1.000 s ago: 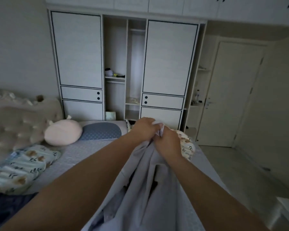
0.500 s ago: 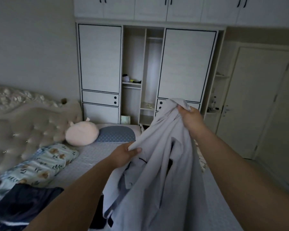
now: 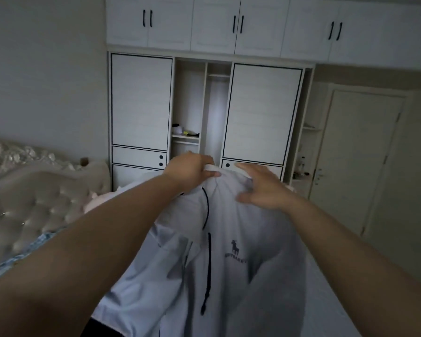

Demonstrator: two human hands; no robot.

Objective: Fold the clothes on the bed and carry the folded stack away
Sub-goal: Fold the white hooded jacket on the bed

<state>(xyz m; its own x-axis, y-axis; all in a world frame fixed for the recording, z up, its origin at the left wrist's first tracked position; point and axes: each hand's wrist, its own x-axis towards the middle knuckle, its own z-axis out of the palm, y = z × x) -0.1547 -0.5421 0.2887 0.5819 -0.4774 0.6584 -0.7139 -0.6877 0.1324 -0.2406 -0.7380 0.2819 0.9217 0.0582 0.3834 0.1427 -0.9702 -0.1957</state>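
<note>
- My left hand [image 3: 190,170] grips the top edge of the pale grey hooded jacket [image 3: 231,251], fingers curled over a fold of the white cloth at what looks like the collar or hood.
- My right hand [image 3: 260,188] lies on the same garment just right of the left, fingers spread and bent, pressing into the cloth; I cannot tell whether it truly pinches the fabric or only rests on it.
- The two hands sit close together at the top of the jacket, with only a short stretch of cloth between them.
- The jacket hangs down from my hands toward me, held up above the bed [image 3: 326,300], its front facing me.
- A dark drawstring [image 3: 208,263] runs down the middle of the jacket, and a small dark horse logo [image 3: 235,247] with a line of lettering under it sits on the chest to the right of the cord.
- A sleeve or side panel of the jacket drapes off to the lower left, under my left forearm.
- The tufted headboard [image 3: 34,205] stands along the left edge of the bed.
- A patterned blue pillow [image 3: 22,256] lies by the headboard, mostly hidden by my left arm.
- A pale pink cushion [image 3: 95,203] shows just above my left forearm, near the far end of the bed.
- Beyond the bed stands a white wardrobe [image 3: 141,103] with an open middle section; small items [image 3: 184,131] sit on its shelf, too blurred to name.
- A closed door [image 3: 360,156] is on the right.
</note>
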